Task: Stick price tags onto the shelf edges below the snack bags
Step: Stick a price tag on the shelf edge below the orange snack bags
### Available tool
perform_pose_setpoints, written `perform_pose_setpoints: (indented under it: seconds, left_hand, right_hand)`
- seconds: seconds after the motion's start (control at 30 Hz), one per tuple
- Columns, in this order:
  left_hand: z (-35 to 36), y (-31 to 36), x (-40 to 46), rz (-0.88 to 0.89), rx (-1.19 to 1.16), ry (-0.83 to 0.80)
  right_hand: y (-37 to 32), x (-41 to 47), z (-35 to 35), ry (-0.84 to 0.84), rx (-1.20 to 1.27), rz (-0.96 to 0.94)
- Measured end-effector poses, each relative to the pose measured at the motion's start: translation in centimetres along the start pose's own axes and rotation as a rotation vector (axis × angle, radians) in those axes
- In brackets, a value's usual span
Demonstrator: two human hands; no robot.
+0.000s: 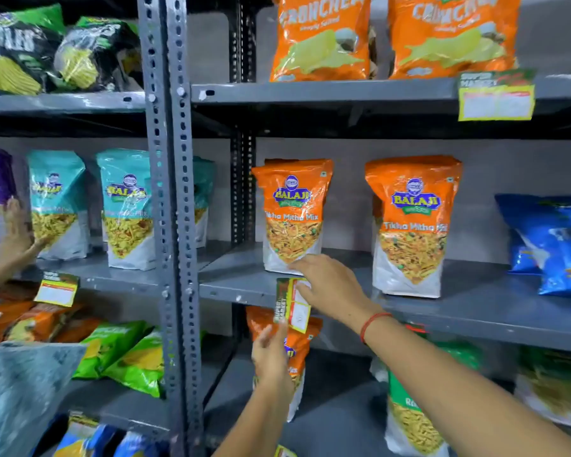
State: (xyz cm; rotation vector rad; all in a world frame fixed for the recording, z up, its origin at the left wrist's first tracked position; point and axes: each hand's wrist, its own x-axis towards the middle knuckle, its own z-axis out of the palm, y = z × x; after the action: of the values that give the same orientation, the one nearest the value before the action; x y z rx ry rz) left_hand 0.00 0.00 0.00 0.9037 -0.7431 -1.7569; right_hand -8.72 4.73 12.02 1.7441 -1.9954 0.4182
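1. The price tag is turned on its side against the front edge of the middle shelf, just below the left orange Balaji Tikha Mitha Mix bag; its lower half hangs past the edge, over another orange bag on the shelf beneath.
2. The right hand lies palm-down, fingers spread flat, its fingertips on the tag's upper right part and on the foot of the Tikha Mitha Mix bag. A red thread circles its wrist.
3. The left hand reaches up from below with its fingers pinching the tag's lower left edge.
4. A second Tikha Mitha Mix bag stands to the right on the same shelf, well apart from the tag, with blue bags beyond it.
5. A perforated grey upright stands just left of the tag and divides the two shelving bays.
6. In the left bay stand teal Balaji bags, with a tag already stuck on the shelf edge beneath them; another person's hand reaches in beside them.
7. Above, a placed tag sits under the orange Crunchem bags.
8. Green bags lie lower left.
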Motion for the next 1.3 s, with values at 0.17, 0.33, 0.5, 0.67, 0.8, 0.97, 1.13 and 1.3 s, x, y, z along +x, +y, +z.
perform_pose_setpoints:
  seconds: [0.17,0.33,0.5,0.67,0.8,0.97,1.13,1.3]
  left_hand:
    - [0.3,-0.2,1.7,-0.120,-0.109,-0.152]
    - [0.1,0.0,2.8,-0.182,-0.151,-0.177]
    - [-0.5,0.4,3.1,-0.163,-0.154,-0.236]
    - [-1.1,2.4,3.1,-0.006,-0.055,-0.224]
    - [-0.8,5.2,3.6,0.153,-0.030,-0.184]
    - [-1.4,6.1,3.8,0.329,0.113,-0.133]
    - [-3.1,4.6,4.1,0.438,0.281,-0.095]
    - [-4.6,3.3,4.7,0.495,0.438,-0.076]
  right_hand:
    - [-1.1,1.6,1.9,0.121,0.037,0.029]
    - [-1.3,2.1,2.8,0.216,0.104,0.072]
    - [-1.1,2.1,3.2,0.225,0.263,0.141]
    - [-0.6,0.9,2.7,0.374,0.508,0.243]
    - [-0.4,-0.2,2.0,0.468,0.672,0.349]
    - [-0.7,-2.1,3.7,0.462,0.738,0.458]
    - [-1.3,-4.0,6.6,0.416,0.697,0.566]
    - [-2.3,-5.8,8.8,0.404,0.600,0.605]
